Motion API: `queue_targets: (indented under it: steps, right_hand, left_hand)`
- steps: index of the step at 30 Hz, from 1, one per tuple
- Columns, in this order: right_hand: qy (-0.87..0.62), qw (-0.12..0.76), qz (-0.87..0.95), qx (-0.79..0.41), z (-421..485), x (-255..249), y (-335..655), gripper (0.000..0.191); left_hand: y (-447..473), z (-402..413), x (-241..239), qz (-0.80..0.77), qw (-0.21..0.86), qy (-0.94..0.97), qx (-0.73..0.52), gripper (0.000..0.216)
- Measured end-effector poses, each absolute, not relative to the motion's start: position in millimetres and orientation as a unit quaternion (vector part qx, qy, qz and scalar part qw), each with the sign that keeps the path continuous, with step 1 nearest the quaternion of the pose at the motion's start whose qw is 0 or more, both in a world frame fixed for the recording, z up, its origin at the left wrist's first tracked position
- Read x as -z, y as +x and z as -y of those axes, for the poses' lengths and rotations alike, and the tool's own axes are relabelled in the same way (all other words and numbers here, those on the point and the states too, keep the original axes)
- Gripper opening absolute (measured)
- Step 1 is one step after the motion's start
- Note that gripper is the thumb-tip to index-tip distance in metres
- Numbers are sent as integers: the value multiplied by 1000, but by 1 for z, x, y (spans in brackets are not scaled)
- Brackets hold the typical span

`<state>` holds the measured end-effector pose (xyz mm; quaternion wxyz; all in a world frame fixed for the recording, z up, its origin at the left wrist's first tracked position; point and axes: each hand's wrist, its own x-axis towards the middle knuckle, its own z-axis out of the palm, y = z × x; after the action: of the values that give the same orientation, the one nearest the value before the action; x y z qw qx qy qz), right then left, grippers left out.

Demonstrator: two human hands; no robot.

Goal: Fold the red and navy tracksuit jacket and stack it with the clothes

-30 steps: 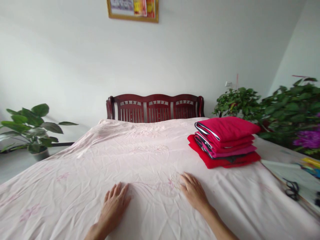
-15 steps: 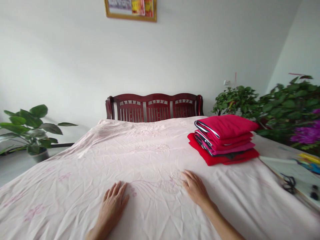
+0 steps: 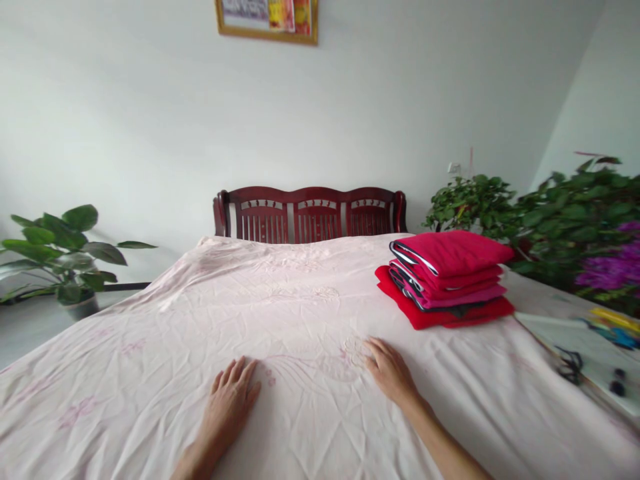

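Pink cloth lies under both palms. The left hand [image 3: 229, 400] rests flat on the sheet [image 3: 280, 320], fingers together and stretched toward the far end, holding nothing. The right hand [image 3: 390, 370] lies flat too, palm down and fingers slightly spread, its fingertips just beside a faint embroidered flower in the weave. Neither hand pinches or gathers any fabric; both only press on it.

The 2 hands sit well apart, the right a little farther forward than the left. The sheet runs lengthwise away from the person toward the wooden bench [image 3: 311, 215] at the far end, and it spreads out wide to either side of the hands, creased all over, with the bare stretch between them lying slack.

Beyond the right hand and off to its right sits a stack of folded red clothes [image 3: 447, 277], about 4 pieces, with dark and white piping showing at the folded edges. The right hand is plainly the nearer one to it; the stack is near but not touching, and the left hand is well apart from it.

Farther right, off the sheet's edge, lie scissors [image 3: 569, 363] and some coloured pens [image 3: 613, 320]. Leafy plants [image 3: 550, 220] with purple flowers stand behind those, another potted plant [image 3: 65, 257] stands at the left, and a framed picture [image 3: 267, 20] hangs on the wall.
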<state>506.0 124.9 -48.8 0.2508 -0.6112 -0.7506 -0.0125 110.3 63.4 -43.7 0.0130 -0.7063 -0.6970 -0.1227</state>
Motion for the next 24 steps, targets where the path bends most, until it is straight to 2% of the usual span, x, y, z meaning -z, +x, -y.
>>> queue_targets:
  steps: [24]
  right_hand:
    - [-608, 256, 752, 15, -124, 48, 507, 47]
  left_hand:
    - [109, -64, 44, 699, 17, -707, 107, 51]
